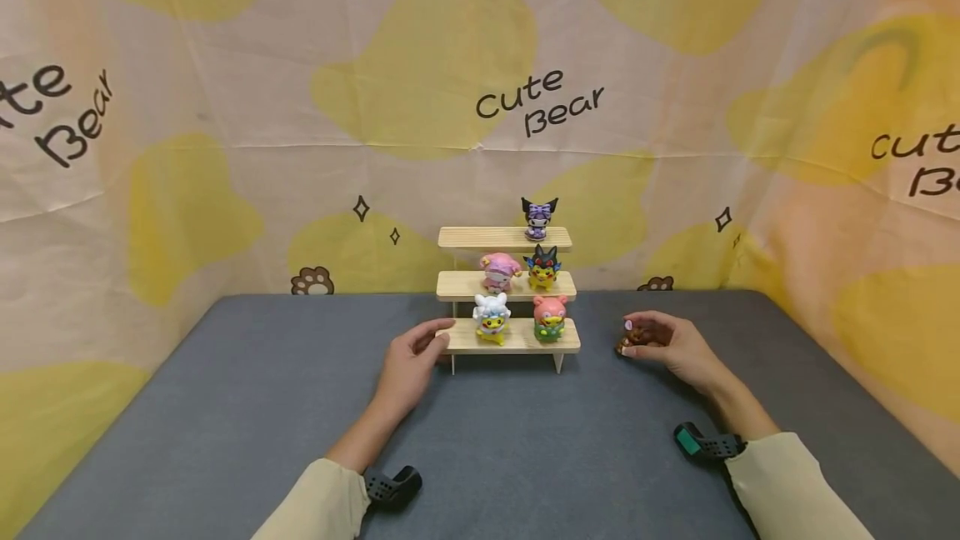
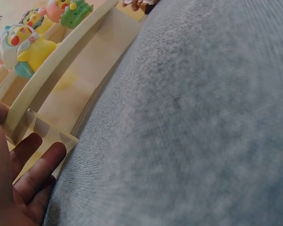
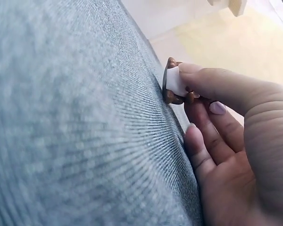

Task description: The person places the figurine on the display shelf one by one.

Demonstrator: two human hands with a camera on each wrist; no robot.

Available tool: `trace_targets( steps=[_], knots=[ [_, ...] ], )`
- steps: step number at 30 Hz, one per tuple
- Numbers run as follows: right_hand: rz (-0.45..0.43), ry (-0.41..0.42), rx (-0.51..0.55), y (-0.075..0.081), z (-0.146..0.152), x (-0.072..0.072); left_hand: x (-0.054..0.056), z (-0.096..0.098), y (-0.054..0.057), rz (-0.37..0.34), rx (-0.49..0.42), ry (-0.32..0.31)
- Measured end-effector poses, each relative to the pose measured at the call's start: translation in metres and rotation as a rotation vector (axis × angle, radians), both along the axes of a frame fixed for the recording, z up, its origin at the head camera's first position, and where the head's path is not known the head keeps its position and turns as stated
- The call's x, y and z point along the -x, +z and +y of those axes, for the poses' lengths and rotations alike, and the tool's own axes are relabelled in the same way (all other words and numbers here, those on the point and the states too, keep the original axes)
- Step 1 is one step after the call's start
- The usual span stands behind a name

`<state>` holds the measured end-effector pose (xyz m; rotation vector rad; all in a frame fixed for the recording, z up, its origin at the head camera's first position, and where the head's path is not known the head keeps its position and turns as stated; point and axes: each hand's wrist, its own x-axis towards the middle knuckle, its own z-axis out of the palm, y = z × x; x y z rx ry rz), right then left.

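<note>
A three-tier wooden display stand (image 1: 517,342) stands on the table with several small figurines on it. At its lower left end, my left hand (image 1: 408,363) grips the bottom shelf; the left wrist view shows the other fingers (image 2: 42,165) beside the clear leg. To the stand's right, my right hand (image 1: 678,348) pinches a small brown figurine (image 1: 622,346) between thumb and fingertips. In the right wrist view a white patch shows on this brown figurine (image 3: 172,81), low at the table surface; the thumb and fingers cover much of it.
A white-hooded yellow figurine (image 1: 491,322) and a pink-and-green one (image 1: 550,321) stand on the bottom shelf. The middle shelf bears a pink figurine (image 1: 498,272) and a black-eared yellow one (image 1: 542,269). A purple-black figurine (image 1: 537,219) tops the stand. A printed cloth (image 1: 420,73) hangs behind the grey table (image 1: 225,423).
</note>
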<state>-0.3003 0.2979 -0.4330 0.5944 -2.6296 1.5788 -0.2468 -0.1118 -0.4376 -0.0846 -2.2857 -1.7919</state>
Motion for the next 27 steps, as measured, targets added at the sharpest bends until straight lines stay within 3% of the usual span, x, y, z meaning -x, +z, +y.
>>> trace_targets(
  steps=[9, 15, 20, 27],
  knots=[
    [0.0, 0.01, 0.017, 0.006, -0.005, 0.0, 0.0, 0.001, 0.0, 0.003, -0.012, 0.002],
    [0.036, 0.006, 0.02, 0.022, -0.013, -0.001, -0.001, 0.001, 0.001, -0.004, -0.015, 0.003],
    [0.093, 0.032, 0.051, 0.051, -0.024, -0.005, 0.0, -0.001, 0.0, -0.003, -0.012, 0.0],
    [0.195, 0.09, 0.063, 0.108, -0.054, -0.002, 0.001, 0.0, 0.0, -0.01, -0.009, 0.004]
  ],
)
